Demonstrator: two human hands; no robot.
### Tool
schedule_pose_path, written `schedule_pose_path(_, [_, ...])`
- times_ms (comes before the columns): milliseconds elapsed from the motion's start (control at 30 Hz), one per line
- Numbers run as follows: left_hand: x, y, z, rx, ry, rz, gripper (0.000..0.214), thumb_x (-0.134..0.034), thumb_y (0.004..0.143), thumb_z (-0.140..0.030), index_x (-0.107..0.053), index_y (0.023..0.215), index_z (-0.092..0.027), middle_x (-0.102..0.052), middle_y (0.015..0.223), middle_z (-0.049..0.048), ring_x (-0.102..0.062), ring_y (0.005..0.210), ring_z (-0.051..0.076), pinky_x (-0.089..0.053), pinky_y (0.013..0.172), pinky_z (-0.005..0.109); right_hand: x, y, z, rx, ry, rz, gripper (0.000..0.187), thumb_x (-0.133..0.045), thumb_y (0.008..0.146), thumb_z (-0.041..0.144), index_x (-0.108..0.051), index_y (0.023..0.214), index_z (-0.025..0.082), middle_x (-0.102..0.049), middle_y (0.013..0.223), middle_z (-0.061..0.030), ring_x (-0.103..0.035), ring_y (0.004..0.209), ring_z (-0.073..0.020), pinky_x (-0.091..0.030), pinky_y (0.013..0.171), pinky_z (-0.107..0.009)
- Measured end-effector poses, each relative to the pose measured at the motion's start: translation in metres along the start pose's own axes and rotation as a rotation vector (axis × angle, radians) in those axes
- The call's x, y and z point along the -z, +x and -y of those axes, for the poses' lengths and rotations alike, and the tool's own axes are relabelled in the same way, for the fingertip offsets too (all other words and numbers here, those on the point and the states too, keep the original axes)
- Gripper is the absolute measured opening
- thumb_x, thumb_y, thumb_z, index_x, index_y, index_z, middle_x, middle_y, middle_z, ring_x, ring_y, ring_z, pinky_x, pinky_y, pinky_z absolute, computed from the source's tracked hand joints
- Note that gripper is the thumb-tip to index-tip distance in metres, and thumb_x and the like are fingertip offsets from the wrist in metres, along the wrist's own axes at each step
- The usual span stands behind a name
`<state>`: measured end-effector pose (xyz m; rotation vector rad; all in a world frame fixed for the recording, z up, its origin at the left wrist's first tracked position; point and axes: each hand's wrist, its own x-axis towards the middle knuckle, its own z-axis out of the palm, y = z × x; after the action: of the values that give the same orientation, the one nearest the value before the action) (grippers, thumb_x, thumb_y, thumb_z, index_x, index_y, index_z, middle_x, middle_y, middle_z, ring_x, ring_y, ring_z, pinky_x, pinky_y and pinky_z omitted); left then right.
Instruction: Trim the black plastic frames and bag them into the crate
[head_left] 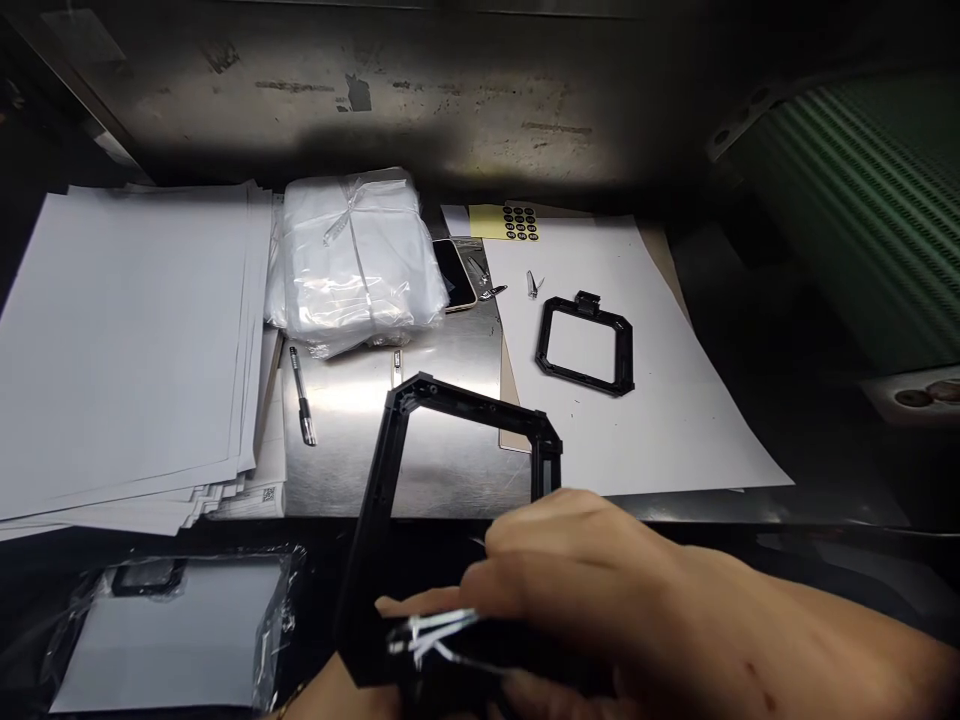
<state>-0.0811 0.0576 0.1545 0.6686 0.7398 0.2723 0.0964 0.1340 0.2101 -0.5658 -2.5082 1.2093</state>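
Observation:
A black plastic frame (375,500) with cut corners is tilted up at the near edge of the metal table. My left hand (337,692) grips it from below at its lower corner; most of those fingers are hidden behind the frame and my other hand. My right hand (570,580) is closed around a shiny nail clipper (439,628), whose head is at the frame's lower part. Whether the jaws touch the plastic I cannot tell. A second black frame (624,350), with a small tab on its top side, lies on a white sheet (675,430).
Stacked paper (142,340) lies left, beside tied clear bags (352,260). A pen (301,395), a phone (457,275), nail clippers (533,285) and a yellow sticker sheet (491,222) lie around the middle. A bagged item (180,640) is at lower left. A metal wall (450,100) stands behind.

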Motion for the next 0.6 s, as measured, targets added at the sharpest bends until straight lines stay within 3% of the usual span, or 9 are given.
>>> schedule_pose_path(100, [0.002, 0.004, 0.003, -0.020, 0.030, 0.049, 0.048, -0.056, 0.070, -0.040, -0.047, 0.111, -0.018, -0.065, 0.087, 0.0066, -0.060, 0.079, 0.020, -0.046, 0.074, 0.038, -0.005, -0.002, -0.001, -0.129, -0.186, -0.066, 0.009, -0.048, 0.076, 0.021, -0.052, 0.074, 0.013, -0.048, 0.059, 0.0014, -0.042, 0.051, -0.0090, -0.037, 0.049, -0.022])
schedule_pose_path(267, [0.002, 0.005, 0.006, -0.007, 0.077, 0.045, 0.042, -0.053, 0.070, -0.043, -0.051, 0.106, -0.021, -0.066, 0.088, 0.0060, -0.061, 0.078, 0.021, -0.047, 0.068, 0.031, -0.017, 0.001, -0.002, -0.111, -0.450, -0.222, 0.013, -0.046, 0.075, 0.024, -0.049, 0.067, 0.014, -0.040, 0.056, 0.0029, -0.033, 0.047, -0.0094, -0.029, 0.042, -0.024])
schedule_pose_path(433, [-0.001, 0.007, 0.007, 0.018, 0.087, 0.062, 0.039, -0.059, 0.067, -0.038, -0.054, 0.101, -0.019, -0.066, 0.084, 0.0049, -0.061, 0.075, 0.020, -0.048, 0.067, 0.032, -0.017, 0.005, 0.001, -0.117, -0.517, -0.189, 0.015, -0.045, 0.075, 0.024, -0.051, 0.066, 0.013, -0.042, 0.055, 0.0021, -0.033, 0.046, -0.0099, -0.027, 0.040, -0.024])
schedule_pose_path(600, [0.000, 0.002, 0.009, 0.023, 0.087, 0.008, 0.025, -0.046, 0.079, -0.029, -0.053, 0.099, -0.017, -0.056, 0.101, 0.0063, -0.056, 0.082, 0.018, -0.047, 0.070, 0.038, -0.019, 0.006, 0.005, -0.080, -0.565, -0.160, 0.009, -0.053, 0.068, 0.018, -0.052, 0.059, 0.014, -0.044, 0.053, 0.0008, -0.032, 0.046, -0.0105, -0.025, 0.038, -0.024])
